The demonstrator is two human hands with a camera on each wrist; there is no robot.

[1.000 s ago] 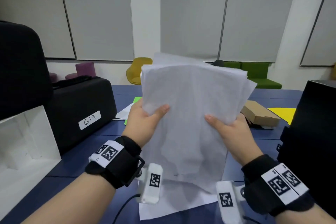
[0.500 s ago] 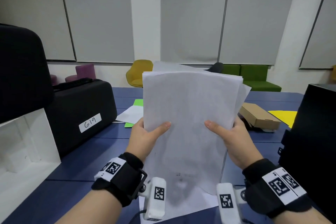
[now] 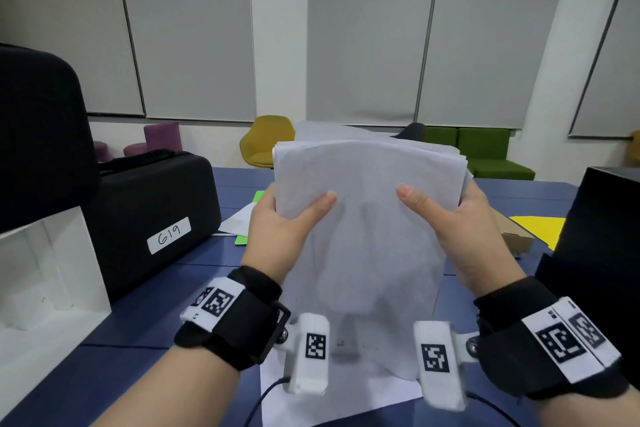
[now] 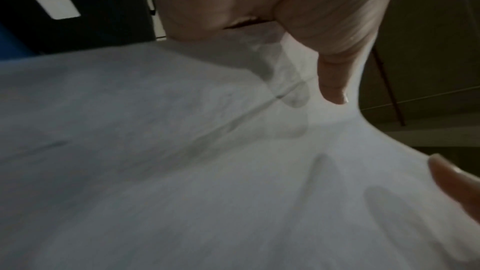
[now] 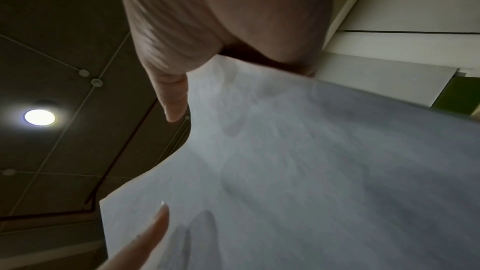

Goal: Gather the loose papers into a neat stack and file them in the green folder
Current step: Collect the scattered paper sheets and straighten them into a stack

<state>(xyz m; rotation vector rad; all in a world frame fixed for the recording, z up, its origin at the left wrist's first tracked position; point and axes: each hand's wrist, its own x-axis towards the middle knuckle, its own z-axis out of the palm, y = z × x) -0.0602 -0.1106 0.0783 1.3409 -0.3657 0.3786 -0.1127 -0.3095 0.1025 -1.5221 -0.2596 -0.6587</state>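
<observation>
I hold a stack of white papers (image 3: 367,218) upright in front of me, its lower edge near the table. My left hand (image 3: 280,218) grips the stack's left side, thumb on the front and fingers behind. My right hand (image 3: 450,218) grips the right side the same way. The sheets (image 4: 182,171) fill the left wrist view and the stack (image 5: 311,171) fills the right wrist view. One more white sheet (image 3: 346,402) lies flat on the table under the stack. A corner of the green folder (image 3: 258,199) shows behind my left hand, with a white sheet (image 3: 239,222) on it.
A black case (image 3: 152,225) labelled 619 stands at the left beside a white box (image 3: 45,288). A cardboard box (image 3: 516,239) and a yellow sheet (image 3: 540,227) lie at the right, next to a black box (image 3: 595,253). The blue table (image 3: 156,315) extends ahead.
The fanned sheets have been drawn together into a squarer stack. Both hands have slid up the sides of the stack, which now stands straighter.
</observation>
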